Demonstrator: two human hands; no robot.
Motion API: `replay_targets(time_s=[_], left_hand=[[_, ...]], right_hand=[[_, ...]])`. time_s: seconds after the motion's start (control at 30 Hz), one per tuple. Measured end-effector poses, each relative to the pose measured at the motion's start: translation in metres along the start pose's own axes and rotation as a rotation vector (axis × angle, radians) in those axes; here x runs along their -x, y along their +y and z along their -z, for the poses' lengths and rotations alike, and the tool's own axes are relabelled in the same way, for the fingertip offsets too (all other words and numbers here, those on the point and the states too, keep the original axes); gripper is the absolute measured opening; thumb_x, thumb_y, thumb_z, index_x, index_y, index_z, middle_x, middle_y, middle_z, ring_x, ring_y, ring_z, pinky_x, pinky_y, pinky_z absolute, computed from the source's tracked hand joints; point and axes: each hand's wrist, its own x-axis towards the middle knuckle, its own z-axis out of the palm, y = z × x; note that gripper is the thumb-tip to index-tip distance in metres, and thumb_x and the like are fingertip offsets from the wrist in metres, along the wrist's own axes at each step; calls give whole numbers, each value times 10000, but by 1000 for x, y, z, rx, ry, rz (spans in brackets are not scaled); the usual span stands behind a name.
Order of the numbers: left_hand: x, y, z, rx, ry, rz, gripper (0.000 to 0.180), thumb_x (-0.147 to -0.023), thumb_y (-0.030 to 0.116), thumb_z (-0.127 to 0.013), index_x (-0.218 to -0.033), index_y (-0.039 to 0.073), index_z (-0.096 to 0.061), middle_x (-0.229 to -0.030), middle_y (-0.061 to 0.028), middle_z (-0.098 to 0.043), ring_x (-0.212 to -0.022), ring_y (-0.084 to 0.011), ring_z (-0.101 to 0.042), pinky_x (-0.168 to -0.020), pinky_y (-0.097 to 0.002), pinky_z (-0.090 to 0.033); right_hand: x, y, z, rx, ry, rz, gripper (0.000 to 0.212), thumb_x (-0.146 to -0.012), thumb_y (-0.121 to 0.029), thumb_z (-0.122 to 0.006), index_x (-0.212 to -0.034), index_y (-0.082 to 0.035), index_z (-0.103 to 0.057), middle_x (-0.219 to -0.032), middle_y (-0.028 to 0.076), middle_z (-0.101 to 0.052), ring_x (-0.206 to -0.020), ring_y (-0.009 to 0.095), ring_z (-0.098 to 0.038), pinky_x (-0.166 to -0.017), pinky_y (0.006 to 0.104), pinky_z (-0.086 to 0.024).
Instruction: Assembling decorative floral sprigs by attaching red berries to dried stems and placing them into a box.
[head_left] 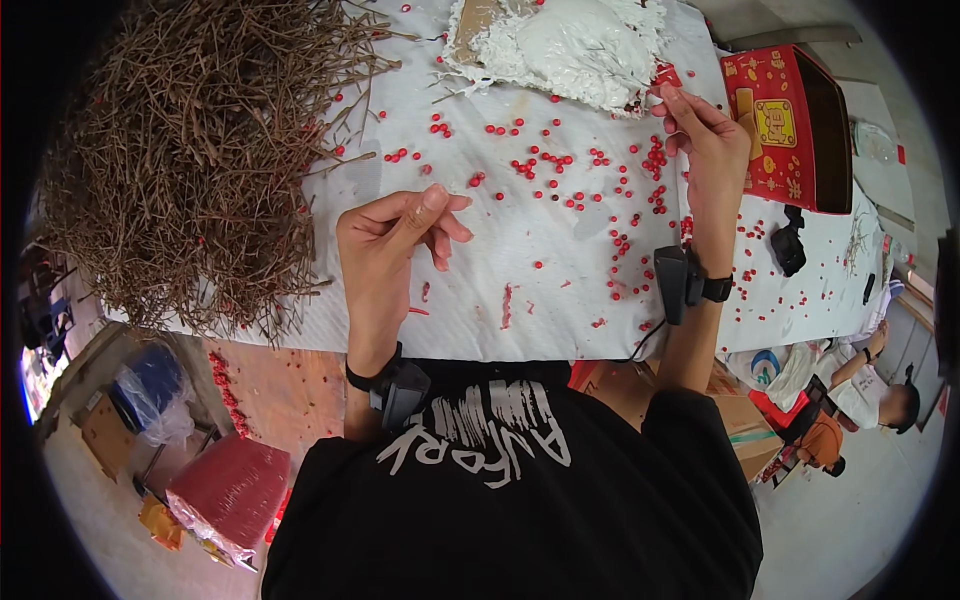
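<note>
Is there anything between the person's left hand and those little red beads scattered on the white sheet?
Nothing visible. The left hand hovers over bare white sheet; the red beads lie just beyond its fingertips with only open sheet between them.

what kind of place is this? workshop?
Likely a small craft workshop for handmade decorations. A white-covered table carries a big pile of brown twigs, scattered red beads and a mound of white paste. The right hand reaches near the paste; the left hand hovers above the cover.

Red beads (560, 170) scattered (loose) across white tabletop (560, 290).
</note>
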Motion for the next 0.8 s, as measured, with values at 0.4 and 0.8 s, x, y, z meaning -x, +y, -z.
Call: replay_targets(time_s=[0.4,0.8], left_hand=[[0,0,0,-10,6,1,310,-925,232,-590,-876,-61,-680,-714,-128,-657,-514,-111,-529,-452,-230,-392],[-1,1,0,57,20,12,284,-902,212,-626,-857,-60,-694,-693,-128,-665,-506,-114,-519,-467,-238,-408]], right_hand=[[6,-19,1,-256,-12,-68,179,-853,-142,-679,-916,23,-709,-726,52,-662,-596,50,-504,-497,183,-386],[1,0,-2,37,6,0,215,-871,-121,-648,-1027,24,-675,-814,33,-657,-634,35,-511,-523,168,-365]])
